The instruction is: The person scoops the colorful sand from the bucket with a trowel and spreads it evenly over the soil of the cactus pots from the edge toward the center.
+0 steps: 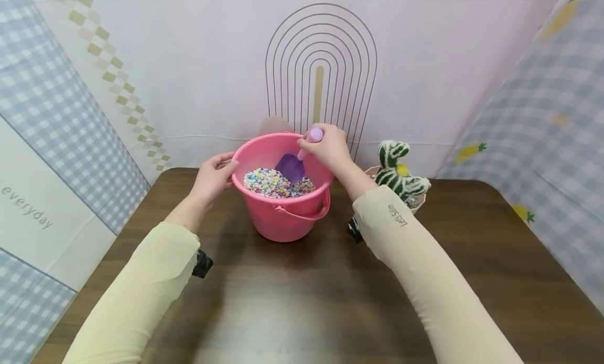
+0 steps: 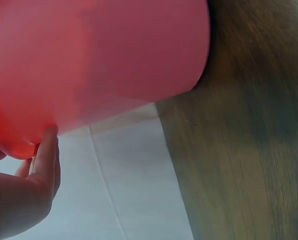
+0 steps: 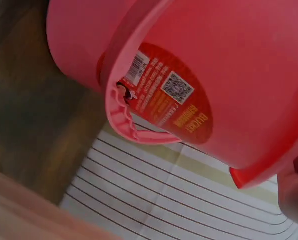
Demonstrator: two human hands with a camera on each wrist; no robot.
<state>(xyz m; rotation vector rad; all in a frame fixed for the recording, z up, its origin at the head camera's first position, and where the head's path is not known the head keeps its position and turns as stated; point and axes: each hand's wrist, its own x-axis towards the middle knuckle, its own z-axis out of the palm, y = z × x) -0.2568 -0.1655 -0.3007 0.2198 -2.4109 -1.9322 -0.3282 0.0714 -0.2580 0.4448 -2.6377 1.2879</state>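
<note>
A pink bucket (image 1: 280,222) stands upright on the table, part filled with small pastel beads (image 1: 266,181). My left hand (image 1: 212,178) grips its rim at the left, thumb at the edge and fingers against the outer wall, as the left wrist view shows too. Over the right part of the opening, my right hand (image 1: 332,143) holds a toy shovel by its pale purple grip. The dark purple blade of the shovel (image 1: 290,167) slopes down to the beads, its tip touching them. In the right wrist view, the bucket's carrying handle (image 3: 119,117) hangs beside a printed label (image 3: 176,95).
Right of the bucket, partly behind my right forearm, a knitted cactus (image 1: 398,170) with a yellow spot stands in a pale pot (image 1: 419,202). A printed cloth (image 1: 207,65) hangs behind the dark wooden table (image 1: 292,301). Checked cloths flank both sides.
</note>
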